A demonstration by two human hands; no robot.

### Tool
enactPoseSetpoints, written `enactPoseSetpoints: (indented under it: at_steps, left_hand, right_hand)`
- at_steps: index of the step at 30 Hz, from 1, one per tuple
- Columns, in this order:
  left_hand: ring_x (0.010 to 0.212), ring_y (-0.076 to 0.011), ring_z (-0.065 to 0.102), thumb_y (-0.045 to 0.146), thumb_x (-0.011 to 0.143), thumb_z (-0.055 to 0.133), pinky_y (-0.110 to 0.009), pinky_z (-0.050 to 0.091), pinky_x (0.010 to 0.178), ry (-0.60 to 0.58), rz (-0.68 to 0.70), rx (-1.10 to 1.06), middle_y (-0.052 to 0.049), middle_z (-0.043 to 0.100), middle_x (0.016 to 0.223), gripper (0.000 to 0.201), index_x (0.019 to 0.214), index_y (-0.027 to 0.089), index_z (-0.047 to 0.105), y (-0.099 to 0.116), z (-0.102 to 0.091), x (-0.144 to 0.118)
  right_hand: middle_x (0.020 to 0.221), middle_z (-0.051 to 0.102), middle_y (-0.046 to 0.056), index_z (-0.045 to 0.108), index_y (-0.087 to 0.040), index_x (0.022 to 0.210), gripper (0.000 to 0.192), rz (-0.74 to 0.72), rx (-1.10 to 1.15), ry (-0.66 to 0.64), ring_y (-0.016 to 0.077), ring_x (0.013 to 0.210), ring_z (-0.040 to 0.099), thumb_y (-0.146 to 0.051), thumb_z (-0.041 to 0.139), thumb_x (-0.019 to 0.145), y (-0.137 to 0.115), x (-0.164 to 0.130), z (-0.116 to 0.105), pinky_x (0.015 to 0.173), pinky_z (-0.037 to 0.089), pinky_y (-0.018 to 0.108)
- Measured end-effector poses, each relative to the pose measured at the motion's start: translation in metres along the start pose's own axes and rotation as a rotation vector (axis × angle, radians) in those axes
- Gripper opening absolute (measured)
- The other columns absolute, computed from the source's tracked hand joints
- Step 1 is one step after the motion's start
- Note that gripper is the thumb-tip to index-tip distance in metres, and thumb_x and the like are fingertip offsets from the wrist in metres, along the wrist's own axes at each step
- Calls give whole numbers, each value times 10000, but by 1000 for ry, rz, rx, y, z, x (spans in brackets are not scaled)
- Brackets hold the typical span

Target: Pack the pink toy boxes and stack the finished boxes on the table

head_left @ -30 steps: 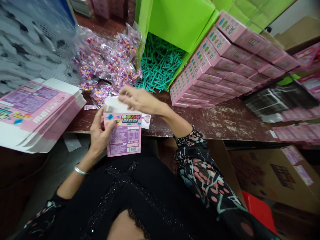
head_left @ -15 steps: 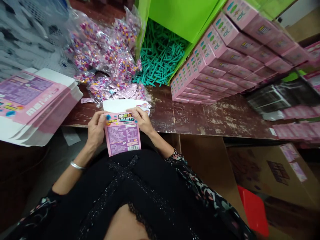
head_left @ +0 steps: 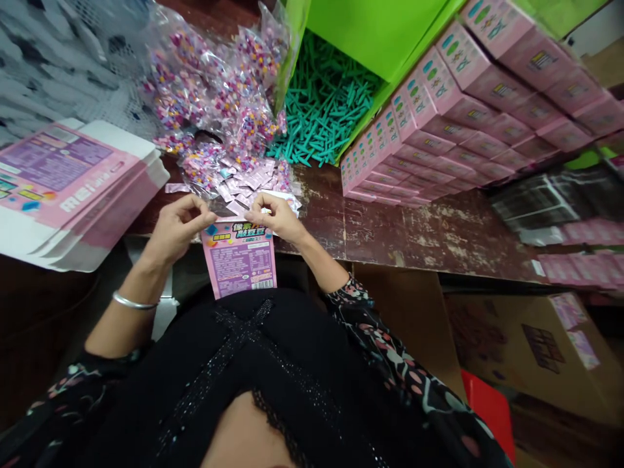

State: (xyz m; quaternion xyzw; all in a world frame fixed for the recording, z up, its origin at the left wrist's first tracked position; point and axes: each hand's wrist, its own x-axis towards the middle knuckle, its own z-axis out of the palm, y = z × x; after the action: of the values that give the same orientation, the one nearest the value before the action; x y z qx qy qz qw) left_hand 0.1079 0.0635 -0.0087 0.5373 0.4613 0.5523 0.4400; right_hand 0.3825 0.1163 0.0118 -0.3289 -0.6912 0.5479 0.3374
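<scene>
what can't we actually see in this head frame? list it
- Inside of the pink box: head view, hidden by its own front panel and both hands at the top edge.
- Left hand and right hand fingertips: curled over the box top, grip unclear.
- Print on the box: too small to read.
- Flat carton stack: cut off by the left edge.
- Green bin: top cut off by the frame.
</scene>
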Motion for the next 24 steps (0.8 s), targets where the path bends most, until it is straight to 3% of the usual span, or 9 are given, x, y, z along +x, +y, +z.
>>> enactPoseSetpoints:
  at_steps: [2, 4, 7, 11, 14, 17, 20, 22, 24]
  left_hand:
    - [694, -176, 689, 580, 727, 1190, -277, 551, 552, -121, -67, 1, -51, 788, 853, 538, 912, 248, 810, 14, -5, 3]
    - [796, -213, 759, 480, 741, 1163, -294, 611, 611, -217, -97, 23, -95, 858, 968, 450, 1026, 237, 914, 27, -6, 4]
    - [879, -236, 782, 492, 838, 1093, -294, 605, 639, -201, -65, 71, -126, 892, 1044, 359, 1046, 221, 982, 37, -1, 1]
    - [820, -218, 739, 603, 890, 1093, -302, 571, 636, -59, -56, 9, -107, 902, 1006, 417, 998, 214, 987, 36, 5, -4]
    - [837, -225, 746, 669, 966, 1040, -325, 602, 695, -91, -55, 48, -109, 898, 1003, 461, 1005, 214, 980, 33, 2, -7]
    - [1035, -289, 832, 699, 1057, 909, -400, 686, 882, -196, 21, 176, -137, 923, 1160, 441, 1103, 272, 1011, 31, -7, -13]
    - [1238, -367, 856, 655, 957, 979, -512, 716, 1089, -266, 53, 210, -123, 927, 1321, 431, 1276, 366, 1015, 28, -13, -24]
    - [1243, -378, 857, 598, 882, 1043, -529, 726, 1105, -288, 34, 196, -111, 929, 1332, 472, 1299, 380, 1011, 24, -14, -31]
    - [1155, -344, 859, 553, 867, 1062, -486, 744, 1026, -232, 16, 160, -115, 939, 1277, 441, 1248, 336, 1020, 20, -13, -35]
  right_hand:
    - [1192, 841, 79, 857, -220, 1140, 646, 0, -17, -168, 244, 1171, 752, -796, 992, 880, -8, 5, -13, 1105, 637, 406]
    - [1356, 892, 89, 940, -245, 1301, 649, 10, -43, -310, 270, 1313, 787, -750, 1001, 898, -19, 10, -22, 1173, 637, 405]
    - [1360, 927, 64, 992, -269, 1281, 619, 10, -107, -416, 243, 1319, 818, -814, 904, 999, -35, 15, -29, 1190, 634, 357]
    - [1245, 936, 48, 983, -240, 1207, 764, -3, -132, -439, 229, 1239, 828, -951, 740, 1068, -49, 20, -29, 1146, 644, 340]
    - [1207, 925, 55, 957, -220, 1228, 838, 12, -226, -445, 242, 1214, 826, -986, 642, 1102, -52, 15, -28, 1117, 648, 344]
    - [1433, 911, 94, 918, -243, 1455, 820, -2, -373, -445, 288, 1355, 824, -906, 509, 1199, -50, 1, -26, 1236, 619, 413]
    - [1727, 801, 102, 793, -300, 1712, 789, -11, -461, -453, 350, 1571, 759, -845, 498, 1224, -47, -13, -23, 1391, 545, 535]
    - [1810, 742, 99, 732, -311, 1783, 813, -21, -476, -479, 370, 1645, 715, -849, 502, 1217, -46, -17, -24, 1444, 511, 587]
    - [1861, 693, 117, 697, -288, 1808, 882, -50, -449, -459, 379, 1684, 678, -888, 538, 1182, -44, -17, -28, 1475, 489, 602]
